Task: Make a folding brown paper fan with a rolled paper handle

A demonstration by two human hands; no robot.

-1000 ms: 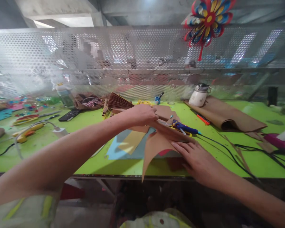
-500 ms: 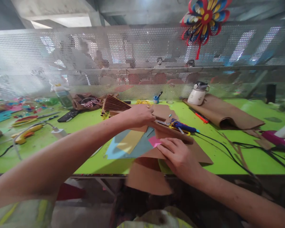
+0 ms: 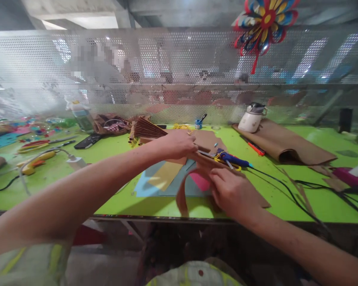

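Observation:
My right hand [image 3: 232, 192] pinches the folded edge of a sheet of brown paper [image 3: 183, 194], whose loose end curls down toward the table's front edge. My left hand [image 3: 181, 145] is closed at the far left end of the same folded paper, its fingertips partly hidden. Just beyond the fold lie a blue glue gun [image 3: 237, 161] and what looks like scissors with yellow handles [image 3: 219, 155]. Under my hands are a pink paper piece [image 3: 200, 180], a yellow paper strip [image 3: 165, 176] and blue-grey sheets [image 3: 146, 186]. A pleated brown paper fan [image 3: 149, 129] sits behind my left wrist.
A white bottle [image 3: 250, 119] stands on rolled brown paper [image 3: 295, 143] at the right, near a red cutter [image 3: 256, 149]. Black cables [image 3: 286, 190] cross the right side. A phone [image 3: 88, 141], a yellow glue gun [image 3: 35, 163] and a white plug [image 3: 76, 161] lie left.
My right hand has lifted and folded the brown paper away from me; its hanging end has risen from below the table edge and now curls. My left hand stays at the fold.

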